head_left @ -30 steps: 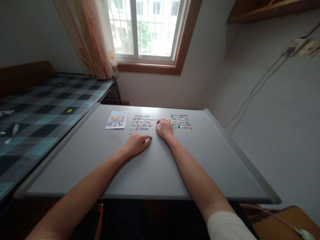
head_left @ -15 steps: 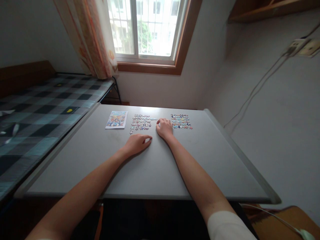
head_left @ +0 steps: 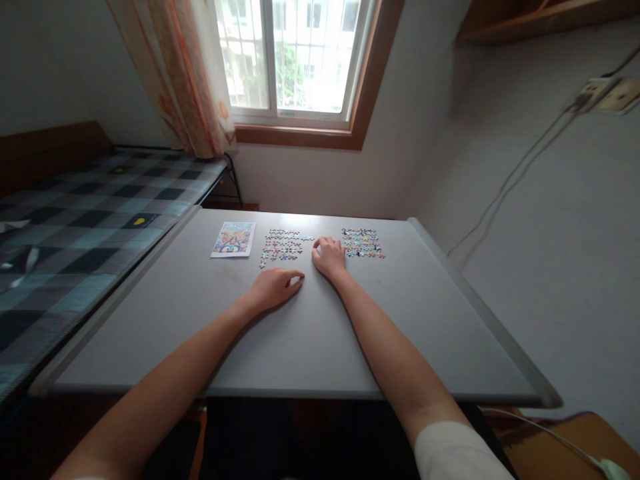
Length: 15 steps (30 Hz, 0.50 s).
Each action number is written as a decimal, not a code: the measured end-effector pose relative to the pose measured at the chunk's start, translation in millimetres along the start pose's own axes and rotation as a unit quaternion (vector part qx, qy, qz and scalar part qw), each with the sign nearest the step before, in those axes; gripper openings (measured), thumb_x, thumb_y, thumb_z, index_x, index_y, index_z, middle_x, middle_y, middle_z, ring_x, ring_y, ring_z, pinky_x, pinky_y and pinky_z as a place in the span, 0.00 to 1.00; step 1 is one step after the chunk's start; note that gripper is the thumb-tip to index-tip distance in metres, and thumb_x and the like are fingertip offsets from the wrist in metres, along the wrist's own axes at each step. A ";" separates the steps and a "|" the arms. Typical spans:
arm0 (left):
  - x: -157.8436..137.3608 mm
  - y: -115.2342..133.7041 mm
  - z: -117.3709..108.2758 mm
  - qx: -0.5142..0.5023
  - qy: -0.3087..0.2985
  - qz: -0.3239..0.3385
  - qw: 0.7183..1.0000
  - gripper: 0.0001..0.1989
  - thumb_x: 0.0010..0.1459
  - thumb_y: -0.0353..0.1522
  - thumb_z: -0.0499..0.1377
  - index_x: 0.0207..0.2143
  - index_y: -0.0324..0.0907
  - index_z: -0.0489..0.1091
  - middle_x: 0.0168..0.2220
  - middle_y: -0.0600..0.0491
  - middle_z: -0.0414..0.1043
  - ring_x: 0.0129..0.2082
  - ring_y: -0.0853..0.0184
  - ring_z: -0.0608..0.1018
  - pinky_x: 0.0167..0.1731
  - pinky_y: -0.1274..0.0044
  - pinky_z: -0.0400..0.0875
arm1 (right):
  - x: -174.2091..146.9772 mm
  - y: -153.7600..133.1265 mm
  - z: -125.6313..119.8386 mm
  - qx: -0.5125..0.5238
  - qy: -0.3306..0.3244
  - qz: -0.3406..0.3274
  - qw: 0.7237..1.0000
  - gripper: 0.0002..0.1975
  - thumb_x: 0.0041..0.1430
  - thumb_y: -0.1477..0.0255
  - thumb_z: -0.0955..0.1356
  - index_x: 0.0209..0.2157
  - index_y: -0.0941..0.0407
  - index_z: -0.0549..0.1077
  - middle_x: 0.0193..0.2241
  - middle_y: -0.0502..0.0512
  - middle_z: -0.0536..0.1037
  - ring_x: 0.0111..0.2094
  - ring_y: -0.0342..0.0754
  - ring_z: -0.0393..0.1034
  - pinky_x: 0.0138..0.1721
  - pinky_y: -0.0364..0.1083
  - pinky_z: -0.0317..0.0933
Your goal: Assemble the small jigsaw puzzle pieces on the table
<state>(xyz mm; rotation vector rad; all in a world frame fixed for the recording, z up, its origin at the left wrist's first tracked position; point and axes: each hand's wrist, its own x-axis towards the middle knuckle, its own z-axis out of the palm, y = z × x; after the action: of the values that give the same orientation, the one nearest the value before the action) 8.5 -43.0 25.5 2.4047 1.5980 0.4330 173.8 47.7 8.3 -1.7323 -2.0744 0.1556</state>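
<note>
Between two groups of jigsaw pieces, my right hand (head_left: 330, 256) rests on the table with its fingers curled down. Whatever lies under its fingertips is hidden. A short joined strip of puzzle pieces (head_left: 307, 238) ends just left of these fingers. The left group of jigsaw pieces (head_left: 284, 245) lies in loose rows, and the right group of jigsaw pieces (head_left: 363, 243) sits beside my right knuckles. Nearer to me, my left hand (head_left: 274, 288) lies on the table, thumb and forefinger bent together in a pinch; anything between their tips is too small to tell.
A printed picture sheet (head_left: 233, 240) lies on the grey-white table (head_left: 310, 340), left of the pieces. A bed with a checked cover (head_left: 115, 220) stands along the left. Behind the table are a window (head_left: 295, 60) and curtain (head_left: 193, 87). A cable (head_left: 515, 173) hangs on the right wall.
</note>
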 end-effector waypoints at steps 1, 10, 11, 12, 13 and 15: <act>-0.1 0.1 -0.1 0.000 0.001 0.001 1.000 0.17 0.59 0.41 0.50 0.45 0.50 0.74 0.25 0.55 0.74 0.24 0.69 0.72 0.28 0.79 0.61 | -0.1 -0.1 -0.3 0.000 0.000 0.001 1.000 0.10 0.57 0.71 0.61 0.39 0.53 0.71 0.47 0.57 0.71 0.48 0.55 0.59 0.47 0.52 0.53; 0.0 0.0 -0.3 -0.001 -0.001 0.002 1.000 0.17 0.59 0.41 0.50 0.45 0.49 0.74 0.25 0.55 0.74 0.23 0.70 0.71 0.27 0.79 0.59 | 0.0 0.8 0.6 0.003 0.006 -0.002 1.000 0.09 0.57 0.71 0.61 0.38 0.53 0.71 0.46 0.57 0.72 0.48 0.55 0.59 0.47 0.52 0.53; 0.0 -0.1 -0.1 -0.001 0.000 0.002 1.000 0.17 0.59 0.41 0.50 0.45 0.50 0.74 0.25 0.55 0.74 0.23 0.70 0.71 0.27 0.79 0.59 | 0.1 0.9 0.9 0.003 0.006 -0.002 1.000 0.09 0.57 0.71 0.61 0.38 0.53 0.71 0.46 0.57 0.72 0.48 0.55 0.59 0.47 0.52 0.53; -0.1 -0.1 0.1 -0.001 0.000 0.002 1.000 0.18 0.59 0.41 0.50 0.45 0.50 0.74 0.25 0.55 0.74 0.23 0.70 0.71 0.27 0.79 0.59 | 0.1 1.0 1.0 0.003 0.006 -0.002 1.000 0.09 0.57 0.71 0.61 0.38 0.53 0.71 0.46 0.57 0.72 0.48 0.55 0.59 0.47 0.52 0.54; -0.1 -0.1 0.2 -0.001 -0.001 0.002 1.000 0.18 0.59 0.41 0.50 0.45 0.50 0.74 0.25 0.54 0.74 0.23 0.70 0.71 0.27 0.79 0.59 | 0.2 1.1 1.2 0.003 0.007 -0.002 1.000 0.09 0.57 0.71 0.61 0.38 0.53 0.71 0.46 0.57 0.72 0.48 0.55 0.59 0.47 0.52 0.54; 0.0 0.1 0.1 0.000 -0.002 0.000 1.000 0.18 0.59 0.41 0.50 0.45 0.50 0.74 0.25 0.54 0.74 0.23 0.70 0.71 0.27 0.79 0.60 | 0.2 1.2 1.3 0.005 0.009 -0.003 1.000 0.09 0.57 0.71 0.61 0.38 0.53 0.71 0.46 0.56 0.72 0.48 0.55 0.59 0.47 0.52 0.54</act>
<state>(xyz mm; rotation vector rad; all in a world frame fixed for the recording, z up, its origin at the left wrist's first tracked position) 8.6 -43.0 25.4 2.4038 1.5960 0.4272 174.4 48.5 6.7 -1.7148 -2.0625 0.1471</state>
